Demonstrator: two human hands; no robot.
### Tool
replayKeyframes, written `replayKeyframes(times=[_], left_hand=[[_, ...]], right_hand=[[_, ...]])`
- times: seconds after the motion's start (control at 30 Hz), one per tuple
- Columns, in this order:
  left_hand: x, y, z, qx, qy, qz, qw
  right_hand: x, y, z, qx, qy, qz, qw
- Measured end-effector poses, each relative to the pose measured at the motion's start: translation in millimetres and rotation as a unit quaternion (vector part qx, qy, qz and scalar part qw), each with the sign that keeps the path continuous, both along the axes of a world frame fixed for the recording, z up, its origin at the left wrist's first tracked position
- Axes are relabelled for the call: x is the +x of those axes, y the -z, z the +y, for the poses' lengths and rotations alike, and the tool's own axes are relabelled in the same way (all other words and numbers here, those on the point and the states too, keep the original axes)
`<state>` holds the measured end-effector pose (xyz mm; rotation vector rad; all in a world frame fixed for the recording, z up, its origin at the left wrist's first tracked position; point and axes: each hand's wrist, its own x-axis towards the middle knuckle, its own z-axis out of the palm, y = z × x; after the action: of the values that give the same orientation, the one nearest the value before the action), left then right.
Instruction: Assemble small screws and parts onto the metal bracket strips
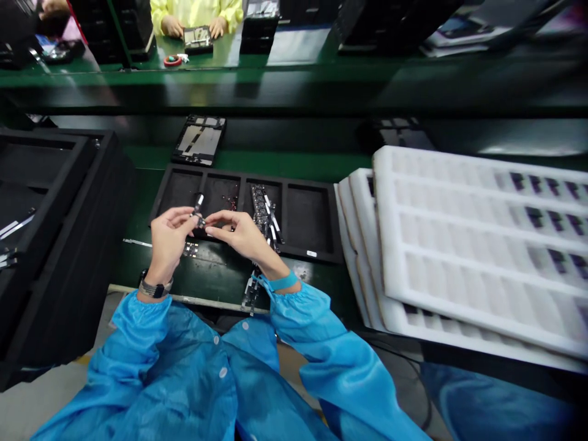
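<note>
My left hand [168,240] and my right hand [239,234] meet over the near edge of a black compartment tray [303,242]. Both pinch one small dark and silver part [199,214] between their fingertips. A small flat component [190,248] lies on the green bench just under my left hand. One tray compartment holds a stack of slim metal parts [265,208]. A few more such parts [251,293] lie at the bench edge by my right wrist. I wear blue sleeves and a wrist strap on each arm.
White foam trays [459,245] with rows of slots are stacked at the right. Black trays [55,233] are piled at the left. A dark framed panel [199,139] lies beyond the compartment tray. Across the bench, a person in yellow [195,15] handles a device.
</note>
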<state>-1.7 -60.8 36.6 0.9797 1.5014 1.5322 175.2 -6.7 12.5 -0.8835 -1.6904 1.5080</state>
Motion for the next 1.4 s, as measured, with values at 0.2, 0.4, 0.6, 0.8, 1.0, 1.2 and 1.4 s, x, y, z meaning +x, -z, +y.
replayKeyframes(times=[0.2,0.4,0.6,0.8,1.0,1.2,1.4], left_hand=[[-38.5,-14.0,118.0,0.113,-0.088,0.432,0.890],[-56.0,-3.0,210.1,-0.013,0.078,0.622,0.779],[-58.6,11.0,219.1,-0.047,0.143,0.610,0.778],[-67.4,-20.9,181.8,-0.027,0.103,0.515,0.851],[-72.4,-38.2,26.9,-0.002,0.192,0.402,0.895],[-50.4,39.3,-64.8,-0.028,0.203,0.478,0.854],[-40.1,67.1,-59.4,-0.028,0.170,0.536,0.826]], right_hand=[[4.7,5.0,13.3,-0.076,0.125,0.067,0.987],[7.0,11.3,23.7,-0.115,0.136,0.086,0.980],[13.6,14.2,30.9,-0.103,0.151,0.082,0.980],[17.7,21.9,34.4,-0.085,0.124,0.082,0.985],[25.9,7.8,21.5,-0.031,-0.084,0.048,0.995],[14.7,-16.3,-21.3,0.151,-0.291,-0.269,0.906],[-4.6,-26.4,-59.8,0.259,-0.311,-0.496,0.768]])
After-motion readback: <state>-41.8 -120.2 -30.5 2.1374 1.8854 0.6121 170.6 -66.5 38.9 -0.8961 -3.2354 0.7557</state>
